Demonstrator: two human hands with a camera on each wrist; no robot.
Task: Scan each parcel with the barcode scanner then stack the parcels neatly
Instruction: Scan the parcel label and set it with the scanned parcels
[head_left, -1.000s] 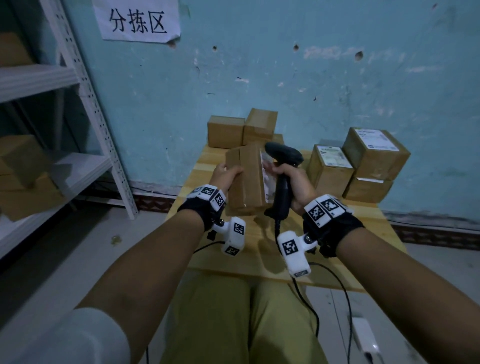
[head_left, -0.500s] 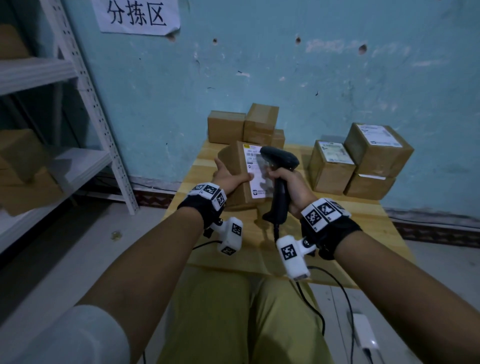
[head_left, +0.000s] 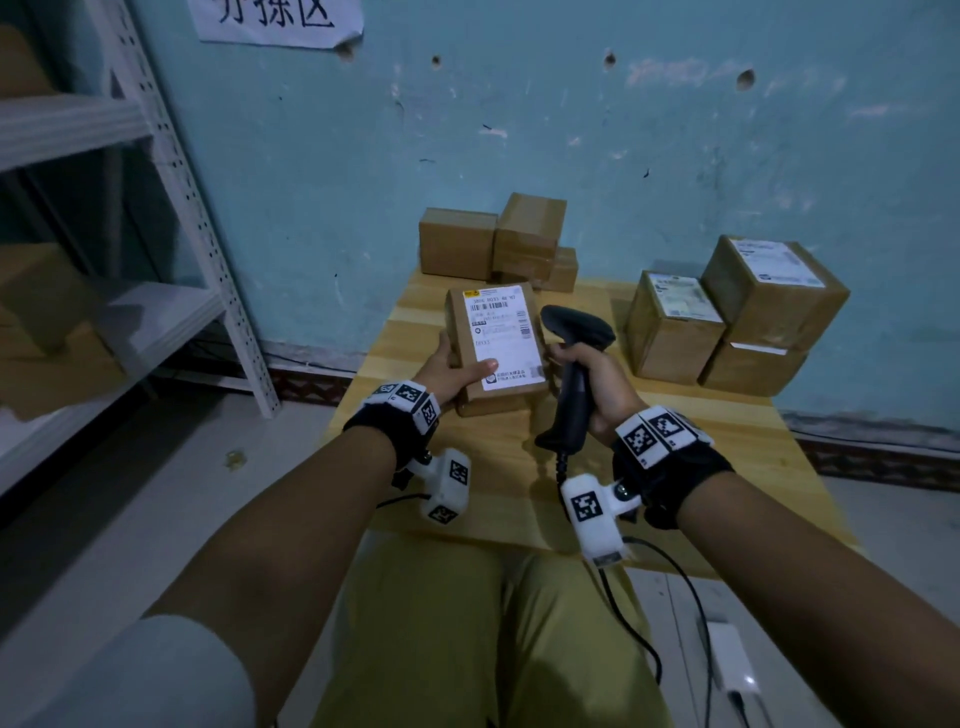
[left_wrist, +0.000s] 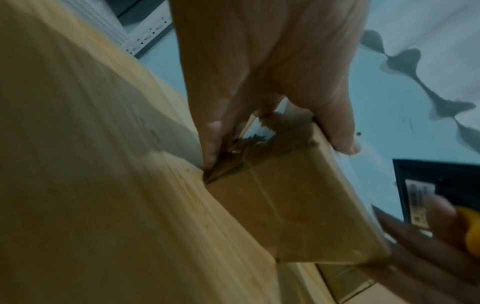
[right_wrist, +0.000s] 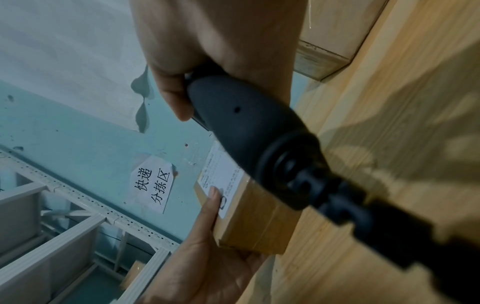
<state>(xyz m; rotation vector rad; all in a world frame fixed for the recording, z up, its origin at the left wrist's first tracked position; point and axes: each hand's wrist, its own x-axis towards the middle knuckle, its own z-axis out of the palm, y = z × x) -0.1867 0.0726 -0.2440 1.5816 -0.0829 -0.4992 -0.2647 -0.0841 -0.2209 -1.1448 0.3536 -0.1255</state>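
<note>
A flat brown parcel (head_left: 493, 343) with a white shipping label facing up rests with its near end on the wooden table (head_left: 727, 441). My left hand (head_left: 457, 371) grips its left side, thumb lying on the label; the left wrist view shows the fingers (left_wrist: 215, 144) against the parcel (left_wrist: 291, 209) where it meets the table. My right hand (head_left: 592, 374) grips the handle of a black barcode scanner (head_left: 571, 364), held upright just right of the parcel, its head beside the label. The right wrist view shows the scanner handle (right_wrist: 246, 127) and the parcel (right_wrist: 249, 216).
Several unlabelled brown boxes (head_left: 498, 244) stand at the table's back edge against the blue wall. A stack of labelled boxes (head_left: 727, 317) sits at the back right. A white metal shelf rack (head_left: 171, 171) stands to the left. The scanner's cable (head_left: 639, 634) runs down by my legs.
The parcel was turned from standing on edge to lying label-up and lowered onto the table. The scanner stayed in my right hand beside it.
</note>
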